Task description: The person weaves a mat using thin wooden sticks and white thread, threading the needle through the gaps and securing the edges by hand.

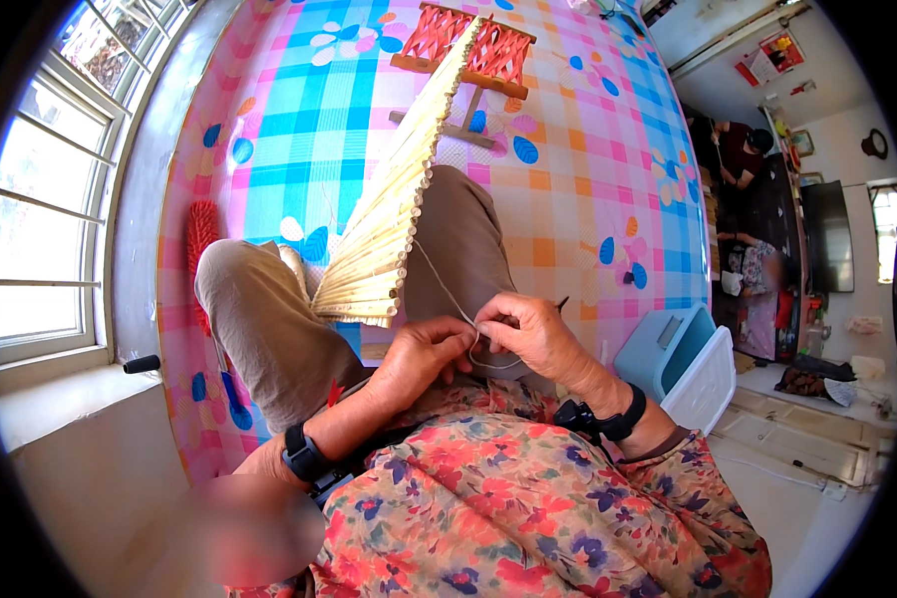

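A mat of pale, straight plant stalks [384, 234] bound side by side stands slanting between my knees, its cut ends along the right edge. From that edge a thin white cord [437, 274] runs down to my fingers. My left hand [431, 349] pinches the cord, thumb and forefinger pressed together. Close beside it, my right hand [528, 334] is closed on the same cord, and a loop hangs below the fingertips. Behind the right hand a dark pointed tip [564, 302] shows; what it belongs to is hidden.
A small wooden stool with red woven straps [503, 50] lies beyond the mat on the checked, flowered cover [558, 199]. Left of my knee is a red duster [201, 244]. A blue bin [658, 344] with white lid [706, 384] stands right. Two people are farther right; a window is left.
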`<state>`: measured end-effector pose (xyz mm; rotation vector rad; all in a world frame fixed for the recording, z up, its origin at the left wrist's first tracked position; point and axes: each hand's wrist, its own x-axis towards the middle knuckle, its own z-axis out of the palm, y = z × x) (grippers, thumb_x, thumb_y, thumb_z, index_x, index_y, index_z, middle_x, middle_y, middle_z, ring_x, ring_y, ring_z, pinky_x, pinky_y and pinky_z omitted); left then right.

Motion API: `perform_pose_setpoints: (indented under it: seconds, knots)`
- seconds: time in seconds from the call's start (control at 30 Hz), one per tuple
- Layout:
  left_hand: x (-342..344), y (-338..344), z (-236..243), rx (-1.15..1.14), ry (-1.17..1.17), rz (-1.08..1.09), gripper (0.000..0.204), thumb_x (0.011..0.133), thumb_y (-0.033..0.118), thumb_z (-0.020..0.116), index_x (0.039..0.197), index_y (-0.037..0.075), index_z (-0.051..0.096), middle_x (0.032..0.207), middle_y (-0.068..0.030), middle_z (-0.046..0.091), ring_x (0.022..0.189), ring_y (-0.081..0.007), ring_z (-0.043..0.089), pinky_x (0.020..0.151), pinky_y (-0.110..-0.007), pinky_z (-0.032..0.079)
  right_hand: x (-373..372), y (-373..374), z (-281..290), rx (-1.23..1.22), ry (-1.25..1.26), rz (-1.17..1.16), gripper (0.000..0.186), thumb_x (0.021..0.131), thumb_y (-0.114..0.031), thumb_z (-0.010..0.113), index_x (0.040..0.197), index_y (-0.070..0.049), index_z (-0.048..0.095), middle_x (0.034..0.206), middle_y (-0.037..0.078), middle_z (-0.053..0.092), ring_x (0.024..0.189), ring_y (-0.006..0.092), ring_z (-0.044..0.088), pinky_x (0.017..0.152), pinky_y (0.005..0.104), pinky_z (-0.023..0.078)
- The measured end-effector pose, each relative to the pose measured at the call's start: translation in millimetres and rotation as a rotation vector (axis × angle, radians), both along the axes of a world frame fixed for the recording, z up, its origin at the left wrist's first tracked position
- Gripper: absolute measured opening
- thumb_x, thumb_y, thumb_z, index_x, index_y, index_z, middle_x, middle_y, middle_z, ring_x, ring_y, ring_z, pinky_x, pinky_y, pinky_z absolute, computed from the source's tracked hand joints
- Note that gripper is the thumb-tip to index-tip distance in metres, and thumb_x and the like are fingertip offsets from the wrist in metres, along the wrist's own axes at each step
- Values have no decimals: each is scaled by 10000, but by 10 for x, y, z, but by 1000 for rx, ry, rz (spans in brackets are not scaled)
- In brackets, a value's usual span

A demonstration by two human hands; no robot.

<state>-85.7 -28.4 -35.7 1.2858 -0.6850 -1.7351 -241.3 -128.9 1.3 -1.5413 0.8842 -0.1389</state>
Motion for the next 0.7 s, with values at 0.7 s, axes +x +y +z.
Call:
perform_pose_setpoints:
  seconds: [0.7]
  knots:
    - [19,-17,-3,20,110,74,123,877,155,547,871,43,597,798,-10,604,681,-89,588,550,-211,446,10,31,-13,-87,69,-20,121,824,-91,584,859,25,588,693,65,580,626,105,503,573,265,422]
